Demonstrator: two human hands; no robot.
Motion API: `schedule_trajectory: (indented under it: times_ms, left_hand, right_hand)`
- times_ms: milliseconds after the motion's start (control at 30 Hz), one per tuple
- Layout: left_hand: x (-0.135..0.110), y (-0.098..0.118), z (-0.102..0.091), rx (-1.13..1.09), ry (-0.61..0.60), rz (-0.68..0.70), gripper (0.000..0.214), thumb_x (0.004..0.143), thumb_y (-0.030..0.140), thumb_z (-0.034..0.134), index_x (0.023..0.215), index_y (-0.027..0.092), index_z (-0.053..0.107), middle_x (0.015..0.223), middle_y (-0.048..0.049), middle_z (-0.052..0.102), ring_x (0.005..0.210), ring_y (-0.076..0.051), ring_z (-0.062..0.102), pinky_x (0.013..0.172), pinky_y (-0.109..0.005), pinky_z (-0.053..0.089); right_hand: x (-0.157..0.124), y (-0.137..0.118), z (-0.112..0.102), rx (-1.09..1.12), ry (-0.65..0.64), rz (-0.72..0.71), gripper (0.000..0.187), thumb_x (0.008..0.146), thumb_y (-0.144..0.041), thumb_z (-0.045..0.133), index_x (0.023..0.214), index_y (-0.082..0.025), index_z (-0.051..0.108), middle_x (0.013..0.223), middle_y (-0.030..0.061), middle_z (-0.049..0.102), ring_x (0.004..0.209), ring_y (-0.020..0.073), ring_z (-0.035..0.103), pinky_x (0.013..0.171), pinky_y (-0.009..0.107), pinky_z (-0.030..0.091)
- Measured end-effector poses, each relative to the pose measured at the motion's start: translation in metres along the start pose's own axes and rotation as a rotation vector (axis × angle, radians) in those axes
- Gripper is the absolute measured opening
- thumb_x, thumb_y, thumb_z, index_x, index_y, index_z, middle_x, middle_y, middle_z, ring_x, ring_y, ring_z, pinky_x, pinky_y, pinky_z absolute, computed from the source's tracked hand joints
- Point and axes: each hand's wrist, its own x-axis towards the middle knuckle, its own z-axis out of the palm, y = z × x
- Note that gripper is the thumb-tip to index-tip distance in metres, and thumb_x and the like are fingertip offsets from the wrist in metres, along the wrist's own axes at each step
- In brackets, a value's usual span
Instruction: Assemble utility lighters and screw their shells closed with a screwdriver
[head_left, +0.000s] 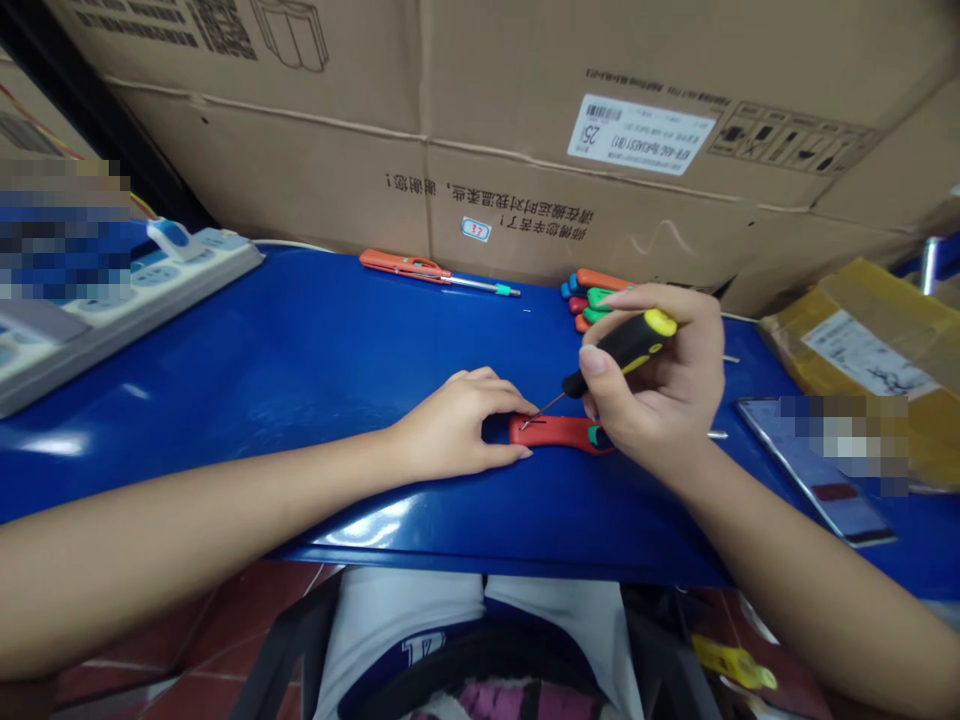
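Observation:
My right hand grips a black and yellow screwdriver, its thin shaft slanting down to the left. The tip meets the butt end of a red long-necked lighter, which lies on its side on the blue table. My left hand holds that same end, thumb on the near side and fingers on the far side. A green part shows on the lighter by my right hand. Its metal tube pokes out beyond that hand, which hides the stretch between.
On the blue table, an orange lighter lies at the back. Several coloured lighters are piled behind my right hand. A phone and a taped parcel lie right, a power strip left. A large cardboard box stands behind.

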Motion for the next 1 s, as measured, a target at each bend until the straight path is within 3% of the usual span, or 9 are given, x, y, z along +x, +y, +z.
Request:
schedule_trajectory:
  times_ms: [167, 367, 500, 1000]
  left_hand:
    - [0.000, 0.000, 0.000, 0.007, 0.004, 0.001, 0.033, 0.084, 0.035, 0.080, 0.113, 0.019, 0.073, 0.110, -0.0043, 0.076, 0.099, -0.023, 0.065, 0.092, -0.038, 0.046]
    - [0.001, 0.001, -0.001, -0.004, 0.009, 0.010, 0.034, 0.085, 0.034, 0.080, 0.114, 0.018, 0.073, 0.109, -0.0041, 0.076, 0.098, -0.023, 0.065, 0.092, -0.038, 0.047]
    - [0.000, 0.000, 0.000, -0.002, 0.009, 0.013, 0.035, 0.084, 0.034, 0.080, 0.115, 0.018, 0.073, 0.111, -0.0037, 0.076, 0.099, -0.022, 0.065, 0.093, -0.038, 0.047]
    - [0.000, 0.001, 0.000, -0.003, 0.036, 0.043, 0.033, 0.085, 0.030, 0.080, 0.115, 0.018, 0.073, 0.108, -0.0036, 0.076, 0.095, -0.021, 0.064, 0.090, -0.036, 0.047]
  right_hand:
    - [-0.001, 0.003, 0.000, -0.056, -0.043, -0.047, 0.029, 0.091, -0.037, 0.072, 0.117, -0.034, 0.059, 0.093, 0.0024, 0.068, 0.072, 0.0211, 0.068, 0.067, 0.039, 0.060]
    - [0.004, 0.013, 0.001, -0.088, 0.001, -0.331, 0.036, 0.087, -0.027, 0.074, 0.119, -0.029, 0.058, 0.088, 0.0000, 0.068, 0.072, 0.0196, 0.070, 0.067, 0.038, 0.060]
    - [0.007, 0.013, 0.000, -0.127, 0.024, -0.417, 0.037, 0.086, -0.025, 0.075, 0.119, -0.026, 0.059, 0.100, 0.0026, 0.070, 0.073, 0.0185, 0.069, 0.071, 0.039, 0.061]
    - [0.002, 0.011, -0.001, -0.110, -0.040, -0.452, 0.035, 0.090, -0.031, 0.072, 0.124, -0.028, 0.060, 0.095, 0.0044, 0.071, 0.073, 0.0219, 0.072, 0.066, 0.041, 0.061]
